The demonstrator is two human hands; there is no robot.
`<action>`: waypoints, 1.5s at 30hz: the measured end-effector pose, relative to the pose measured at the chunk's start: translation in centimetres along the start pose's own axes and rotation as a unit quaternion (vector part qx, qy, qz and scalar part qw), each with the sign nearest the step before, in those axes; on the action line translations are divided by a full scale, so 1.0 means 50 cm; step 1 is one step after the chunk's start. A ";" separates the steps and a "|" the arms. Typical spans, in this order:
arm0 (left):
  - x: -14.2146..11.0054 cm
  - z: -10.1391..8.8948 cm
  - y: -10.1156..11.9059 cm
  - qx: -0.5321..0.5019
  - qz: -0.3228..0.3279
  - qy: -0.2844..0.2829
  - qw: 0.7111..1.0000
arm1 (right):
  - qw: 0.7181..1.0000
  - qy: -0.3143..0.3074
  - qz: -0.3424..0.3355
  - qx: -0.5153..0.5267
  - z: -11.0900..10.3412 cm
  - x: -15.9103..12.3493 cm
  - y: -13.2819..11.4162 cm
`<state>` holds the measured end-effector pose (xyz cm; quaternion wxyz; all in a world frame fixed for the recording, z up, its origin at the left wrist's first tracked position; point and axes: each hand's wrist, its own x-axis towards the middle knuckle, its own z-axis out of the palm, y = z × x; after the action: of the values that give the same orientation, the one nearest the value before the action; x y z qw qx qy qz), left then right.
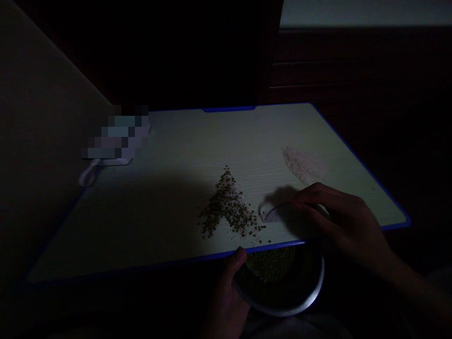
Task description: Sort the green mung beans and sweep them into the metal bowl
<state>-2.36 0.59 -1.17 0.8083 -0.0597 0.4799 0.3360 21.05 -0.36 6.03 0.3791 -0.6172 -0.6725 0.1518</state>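
A small heap of green mung beans mixed with pale grains lies on the light tabletop near its front edge. My right hand is closed on a clear, thin piece with a curved edge, held low at the tabletop just right of the beans. I cannot make out its exact kind. Below the front edge, my left hand grips a round metal bowl, its thumb at the rim by the table edge. More green beans lie inside the bowl. The fingers under it are hidden.
A pale pinkish patch of rice-like grains lies at the right of the tabletop. At the back left is a blurred-out object with a white loop. Blue edging borders the table. A wall rises at the left.
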 end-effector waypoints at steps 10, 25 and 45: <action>0.012 -0.020 -0.007 0.017 -0.003 -0.052 0.999 | 0.999 -0.019 0.003 0.045 0.002 0.000 -0.011; 0.005 0.000 -0.002 0.016 -0.004 -0.015 1.000 | 0.999 -0.026 0.003 0.047 0.018 -0.006 -0.020; 0.008 -0.004 -0.007 0.023 0.022 -0.010 0.999 | 0.993 -0.073 0.005 0.094 0.003 0.006 -0.009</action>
<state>-2.17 0.42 -1.69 0.8065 -0.0275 0.4804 0.3435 20.64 -0.15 6.35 0.3844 -0.5697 -0.6778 0.2611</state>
